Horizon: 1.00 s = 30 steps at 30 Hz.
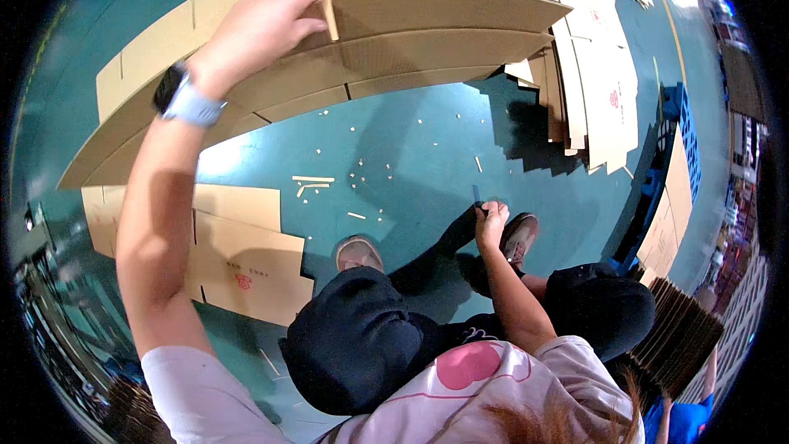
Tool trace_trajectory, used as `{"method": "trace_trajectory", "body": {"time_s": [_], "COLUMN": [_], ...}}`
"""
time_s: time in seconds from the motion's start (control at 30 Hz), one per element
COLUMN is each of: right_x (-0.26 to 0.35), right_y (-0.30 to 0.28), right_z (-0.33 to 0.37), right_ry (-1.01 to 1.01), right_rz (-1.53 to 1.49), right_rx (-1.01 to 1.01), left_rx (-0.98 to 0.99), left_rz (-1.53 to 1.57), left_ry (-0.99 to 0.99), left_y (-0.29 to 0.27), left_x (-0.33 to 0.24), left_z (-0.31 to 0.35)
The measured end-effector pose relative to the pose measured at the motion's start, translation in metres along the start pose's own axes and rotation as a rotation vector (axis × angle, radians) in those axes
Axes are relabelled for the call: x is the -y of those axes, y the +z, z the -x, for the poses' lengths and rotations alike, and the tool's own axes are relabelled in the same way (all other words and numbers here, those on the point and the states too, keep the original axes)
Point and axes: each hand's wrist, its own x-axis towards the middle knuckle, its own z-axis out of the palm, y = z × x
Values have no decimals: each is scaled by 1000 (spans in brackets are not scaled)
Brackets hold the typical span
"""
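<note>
Nearest: pale shirt (386,411) with a pink print, dark trousers (345,345), knees bent wide. Pinkish shoes (359,253) on a green floor (411,164). Near right, past the knee, a dense brown cardboard stack (678,325); beside it another person's blue top (689,421), partly cut off by the rim.

Right hand (493,224) low, just above the right shoe. Fingers closed together round a small dark tool (477,197), its narrow end pointing far.

Left of the left shoe, flat printed cardboard (246,267) lies on the floor. On the right, a blue pallet (686,136) with a tan board (667,205) alongside.

Mid-floor: pale cardboard scraps (313,179), some thin strips, some crumbs, scattered between the shoes and the work.

Farther: large cardboard sheet (436,20) tilted up, spanning left to right, slots along its near edge. Left hand (267,29) is over its middle, smartwatch (182,97) on the wrist. Thumb and fingers bent, tips at a narrow pale strip (331,18); cannot tell whether they clamp it.

Far right, overlapping flat cartons (596,74) in an uneven pile. Far left, behind the sheet, more cardboard (164,37).
</note>
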Motion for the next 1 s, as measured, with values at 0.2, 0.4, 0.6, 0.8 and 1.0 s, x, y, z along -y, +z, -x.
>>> {"method": "trace_trajectory", "body": {"time_s": [0.2,0.4,0.6,0.8,1.0], "right_x": [-4,115,301,324,339], "right_y": [11,-22,-100,-92,-83], "right_z": [4,-52,-131,-132,-139], "right_ry": [250,-36,-552,-765,-748], "right_rz": [-131,-475,-330,-144,-87], "right_rx": [119,86,113,14,29], "left_rx": [-29,52,-67,-113,-159], "left_rz": [-59,20,-130,-186,-155], "left_ry": [-81,-93,-20,-112,-134], "left_y": [4,13,18,12,10], "left_x": [-18,12,-5,-26,-39], "left_z": [-23,-27,-20,5,11]}}
